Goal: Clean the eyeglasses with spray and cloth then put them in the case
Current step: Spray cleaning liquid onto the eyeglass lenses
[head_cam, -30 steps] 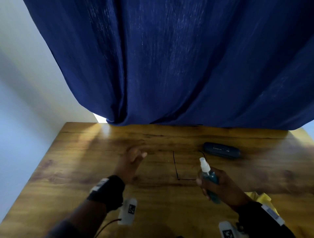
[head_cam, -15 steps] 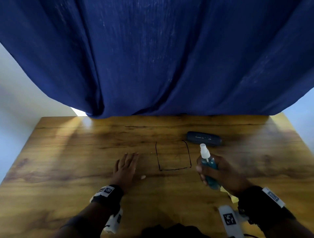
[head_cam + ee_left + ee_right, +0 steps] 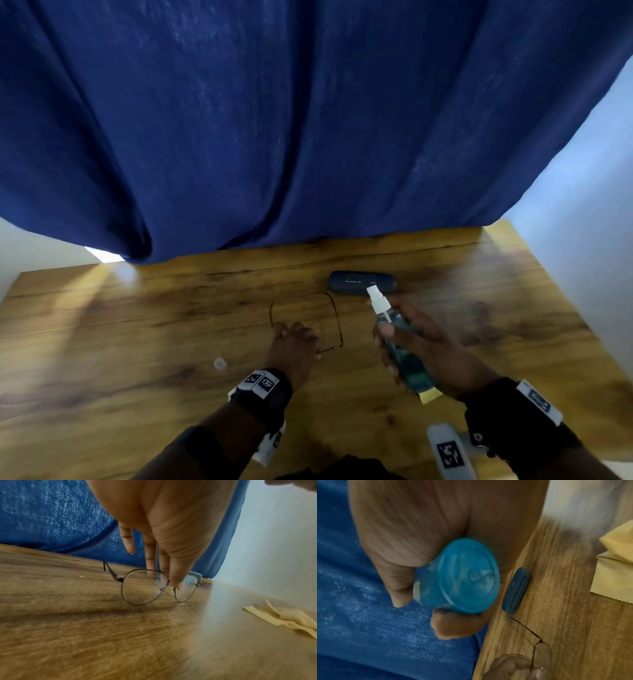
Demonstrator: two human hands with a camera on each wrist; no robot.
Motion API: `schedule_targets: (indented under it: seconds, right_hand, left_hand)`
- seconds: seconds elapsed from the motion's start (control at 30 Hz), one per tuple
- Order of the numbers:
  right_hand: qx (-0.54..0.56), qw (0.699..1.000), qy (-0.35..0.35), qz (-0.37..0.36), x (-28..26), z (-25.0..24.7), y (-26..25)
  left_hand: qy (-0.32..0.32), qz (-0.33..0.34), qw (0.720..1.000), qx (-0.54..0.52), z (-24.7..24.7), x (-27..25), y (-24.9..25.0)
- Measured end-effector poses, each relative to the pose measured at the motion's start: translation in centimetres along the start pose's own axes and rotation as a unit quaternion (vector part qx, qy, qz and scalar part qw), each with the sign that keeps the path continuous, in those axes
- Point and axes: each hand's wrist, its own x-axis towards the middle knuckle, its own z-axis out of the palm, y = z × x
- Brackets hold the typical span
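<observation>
Lying on table (image 3: 137, 342) below curtain (image 3: 308, 120): case (image 3: 356, 283) at back, cloth (image 3: 288, 618) at right. Gripping bottle (image 3: 402, 349) with right hand (image 3: 431, 346), fingers (image 3: 383, 332) curling round it. Pinching glasses (image 3: 142, 588) at bridge with left hand (image 3: 294, 346), rims touching table. Cap (image 3: 219, 363) sitting nearby.

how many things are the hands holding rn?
2. Right hand grips the spray bottle above the table. Left hand pinches the glasses at the bridge, rims on the table.
</observation>
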Motion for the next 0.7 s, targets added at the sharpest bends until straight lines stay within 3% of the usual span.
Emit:
schedule_targets:
  seconds: [0.17,0.27,0.37,0.5,0.7]
  right_hand:
    - [0.171,0.982,-0.071,-0.032,-1.4,-0.8,-1.6]
    - [0.268,0.949,-0.145,-0.083,-1.6,-0.4,-3.1]
    - [0.342,0.909,-0.208,-0.113,-1.6,1.0,-4.4]
    - [0.370,0.882,-0.264,-0.126,-1.4,3.3,-5.9]
    - [0.347,0.880,-0.300,-0.126,-0.6,6.5,-6.8]
  left_hand:
    - [0.083,-0.041,0.995,-0.038,-1.9,-0.2,-1.1]
    - [0.173,-0.067,0.969,-0.161,-5.0,-1.2,-2.7]
    - [0.257,-0.098,0.890,-0.364,-8.8,-3.5,-4.2]
    - [0.263,-0.071,0.761,-0.589,-12.0,-6.6,-5.7]
    - [0.287,-0.039,0.704,-0.648,-13.8,-10.1,-7.2]
